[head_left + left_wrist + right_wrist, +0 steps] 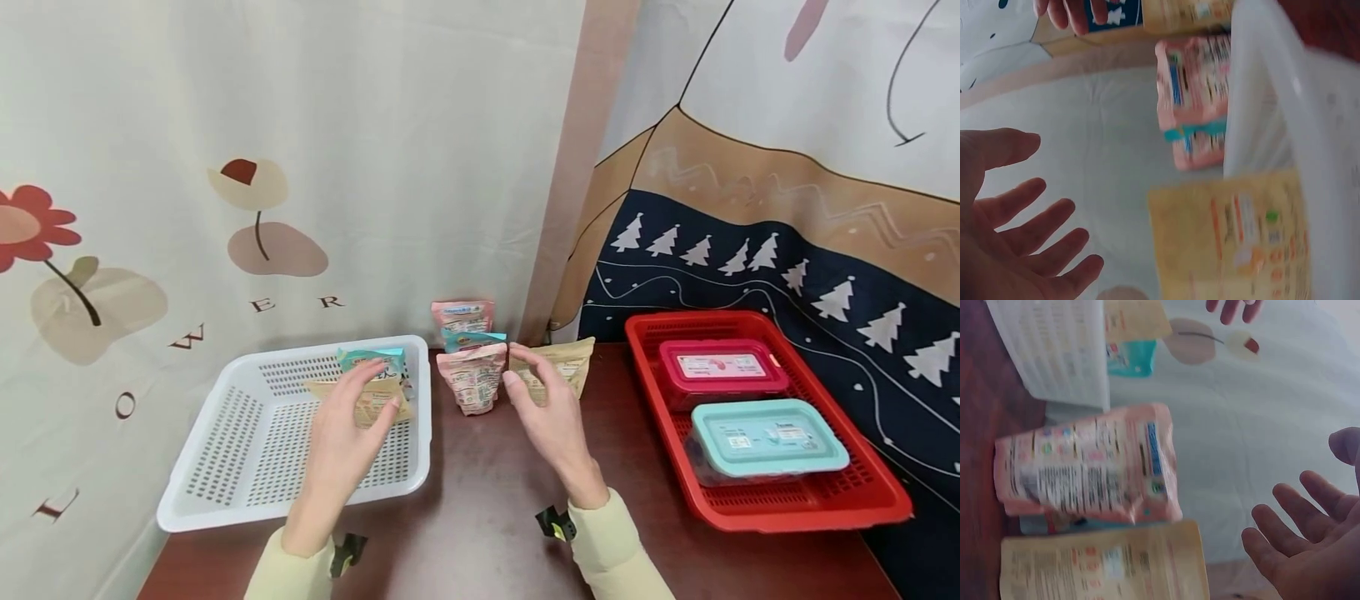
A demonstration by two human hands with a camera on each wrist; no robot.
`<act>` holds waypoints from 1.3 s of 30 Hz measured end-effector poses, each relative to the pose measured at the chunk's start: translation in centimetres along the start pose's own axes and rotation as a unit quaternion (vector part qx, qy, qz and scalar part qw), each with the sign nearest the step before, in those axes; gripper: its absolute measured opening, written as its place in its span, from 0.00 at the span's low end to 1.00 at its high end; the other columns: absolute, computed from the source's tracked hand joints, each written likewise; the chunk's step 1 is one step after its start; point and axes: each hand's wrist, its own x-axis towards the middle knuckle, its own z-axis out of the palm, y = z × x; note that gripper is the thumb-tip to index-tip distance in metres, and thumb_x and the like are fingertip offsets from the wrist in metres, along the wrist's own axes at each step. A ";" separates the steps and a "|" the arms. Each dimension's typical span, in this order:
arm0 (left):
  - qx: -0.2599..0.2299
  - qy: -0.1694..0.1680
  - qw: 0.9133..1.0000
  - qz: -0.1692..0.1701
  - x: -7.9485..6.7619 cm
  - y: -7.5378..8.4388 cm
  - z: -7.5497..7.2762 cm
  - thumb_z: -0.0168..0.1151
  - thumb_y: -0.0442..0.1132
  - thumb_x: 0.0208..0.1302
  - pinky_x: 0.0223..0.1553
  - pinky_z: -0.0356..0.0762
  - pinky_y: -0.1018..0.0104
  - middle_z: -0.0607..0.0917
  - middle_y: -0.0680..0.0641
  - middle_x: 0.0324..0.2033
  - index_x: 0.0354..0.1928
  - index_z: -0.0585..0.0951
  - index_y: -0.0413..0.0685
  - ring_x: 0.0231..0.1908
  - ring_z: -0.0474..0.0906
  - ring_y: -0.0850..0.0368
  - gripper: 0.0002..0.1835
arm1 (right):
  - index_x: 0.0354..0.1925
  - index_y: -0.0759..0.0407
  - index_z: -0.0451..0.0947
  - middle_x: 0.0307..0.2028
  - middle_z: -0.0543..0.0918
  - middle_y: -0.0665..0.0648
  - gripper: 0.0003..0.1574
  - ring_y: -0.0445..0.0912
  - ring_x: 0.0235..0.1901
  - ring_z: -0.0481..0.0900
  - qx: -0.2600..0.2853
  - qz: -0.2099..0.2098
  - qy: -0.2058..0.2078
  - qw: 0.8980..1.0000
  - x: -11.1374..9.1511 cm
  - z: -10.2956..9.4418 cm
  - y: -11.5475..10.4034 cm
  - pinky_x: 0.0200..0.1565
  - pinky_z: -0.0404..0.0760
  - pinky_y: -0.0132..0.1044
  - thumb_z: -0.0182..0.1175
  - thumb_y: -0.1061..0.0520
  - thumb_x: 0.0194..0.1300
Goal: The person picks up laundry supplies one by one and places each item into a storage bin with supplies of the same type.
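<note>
My left hand (341,442) is over the white plastic basket (425,417), fingers spread and holding nothing. Inside that basket stand a tan snack pouch (1235,237), nearest this hand, and a teal pouch (393,362) behind it. My right hand (555,425), relaxed and empty, hovers beside a group of pouches right of the basket. A pink pouch (1091,462) is at the front there; the top of a teal one (472,340) and another pink one (462,315) show behind. Partly covered by the right hand in the head view, a second tan pouch (1104,562) stands at the right.
On the right of the dark red-brown table (480,517) is a red basket (810,523). It holds a box with a magenta lid (723,392) and one with a light teal lid (768,437). A printed curtain (420,167) hangs right behind the pouches and baskets.
</note>
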 end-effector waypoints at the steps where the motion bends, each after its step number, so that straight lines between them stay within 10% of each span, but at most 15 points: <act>1: -0.008 0.003 1.000 0.001 0.0 0.2 0.4 0.74 0.33 0.60 0.62 0.70 0.39 0.81 0.39 0.63 0.62 0.81 0.42 0.65 0.75 0.39 0.27 | 0.64 0.56 0.79 0.63 0.82 0.52 0.23 0.49 0.65 0.77 0.000 -0.001 0.007 1.000 0.0 -0.4 0.1 0.66 0.73 0.54 0.63 0.52 0.75; 14: -0.123 -0.029 0.990 -0.062 -0.6 3.9 5.7 0.74 0.39 0.63 0.67 0.68 0.43 0.80 0.45 0.64 0.66 0.80 0.49 0.68 0.73 0.46 0.28 | 0.67 0.55 0.78 0.65 0.80 0.56 0.24 0.55 0.64 0.78 0.019 0.047 0.058 0.997 0.2 -5.2 3.0 0.66 0.73 0.57 0.59 0.52 0.77; 19: -0.175 -0.041 0.981 -0.076 -0.5 4.4 7.8 0.76 0.41 0.62 0.52 0.77 0.50 0.83 0.46 0.59 0.65 0.80 0.49 0.51 0.79 0.49 0.29 | 0.68 0.57 0.76 0.66 0.79 0.57 0.25 0.52 0.66 0.77 0.037 0.069 0.066 0.995 0.3 -6.4 4.3 0.68 0.71 0.43 0.57 0.52 0.78; 24: -0.236 -0.059 0.965 -0.096 -0.3 4.6 10.2 0.75 0.43 0.64 0.59 0.79 0.48 0.82 0.46 0.62 0.66 0.79 0.47 0.59 0.79 0.48 0.29 | 0.69 0.59 0.73 0.67 0.78 0.58 0.27 0.49 0.68 0.74 0.047 0.100 0.075 0.991 0.7 -7.0 5.6 0.66 0.70 0.31 0.56 0.50 0.79; 39: -0.284 -0.045 0.949 -0.129 0.9 4.7 16.1 0.74 0.36 0.63 0.65 0.73 0.44 0.81 0.38 0.62 0.68 0.77 0.44 0.65 0.76 0.45 0.31 | 0.77 0.61 0.61 0.73 0.69 0.62 0.38 0.55 0.73 0.66 0.064 0.167 0.063 0.982 2.3 -7.6 9.5 0.73 0.64 0.51 0.58 0.48 0.78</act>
